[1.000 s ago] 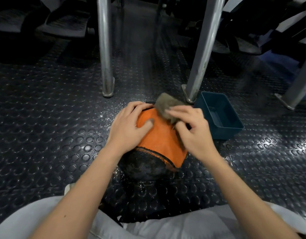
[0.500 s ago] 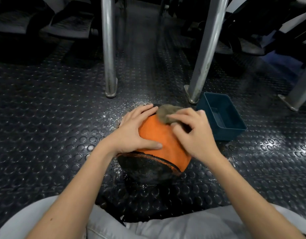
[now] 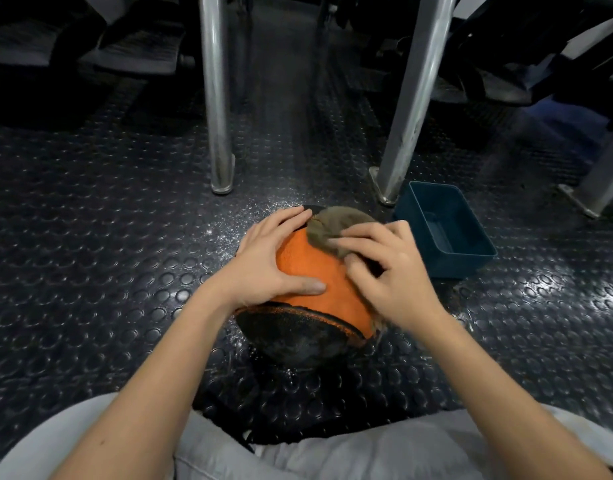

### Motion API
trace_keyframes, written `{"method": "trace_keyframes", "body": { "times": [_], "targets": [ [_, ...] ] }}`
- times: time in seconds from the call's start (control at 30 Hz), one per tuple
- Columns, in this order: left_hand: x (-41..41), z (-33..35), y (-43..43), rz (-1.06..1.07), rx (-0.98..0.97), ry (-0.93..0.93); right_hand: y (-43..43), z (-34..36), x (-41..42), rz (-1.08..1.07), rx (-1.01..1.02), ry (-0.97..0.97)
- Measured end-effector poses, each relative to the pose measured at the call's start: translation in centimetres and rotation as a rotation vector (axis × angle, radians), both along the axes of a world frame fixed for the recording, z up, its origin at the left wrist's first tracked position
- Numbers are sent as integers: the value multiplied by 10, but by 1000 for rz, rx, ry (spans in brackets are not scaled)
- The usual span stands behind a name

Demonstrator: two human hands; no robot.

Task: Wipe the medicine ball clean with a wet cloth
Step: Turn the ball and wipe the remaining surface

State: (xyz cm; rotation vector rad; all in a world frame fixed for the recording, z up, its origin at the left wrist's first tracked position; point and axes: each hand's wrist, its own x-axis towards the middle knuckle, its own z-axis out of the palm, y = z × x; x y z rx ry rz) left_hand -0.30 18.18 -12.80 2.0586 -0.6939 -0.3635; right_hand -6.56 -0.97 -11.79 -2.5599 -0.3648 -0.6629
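We see a black rubber floor (image 3: 90, 271) covered in raised round studs, which catch the light in pale glints, brightest toward its right edge. White specks (image 3: 229, 233) lie scattered near its middle. Two bare metal posts stand on it, the left post (image 3: 215, 98) upright and the right post (image 3: 412, 98) leaning. A third post (image 3: 606, 174) slants in at the right edge. In the top left corner we make out grey pads (image 3: 132, 53) on dark supports. Dark frames (image 3: 506, 46) crowd the top right corner, with a blue patch (image 3: 568, 123) of floor beneath them. The far end lies in shadow.
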Motion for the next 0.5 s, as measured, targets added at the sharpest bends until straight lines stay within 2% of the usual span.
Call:
{"method": "trace_keyframes", "body": {
  "times": [0.1,0.17,0.23,0.37,0.4,0.5],
  "targets": [
    [1,0,-1,4,8,9,-25,-4,19,-245,364,239],
    [1,0,-5,30,-2,-3,-28,-7,23,-402,490,350],
    [1,-1,-8,58,-17,-33,-7,-4,17,-384,303,214],
    [0,-6,-9,89,-42,-87,25,0,-1,-44,-76,-82],
    [0,-6,-8,86,-46,-82,19,-1,3,-48,-65,-84],
    [-1,-4,-8,82,-35,-50,-16,-7,21,-277,240,123]
  ]
}}
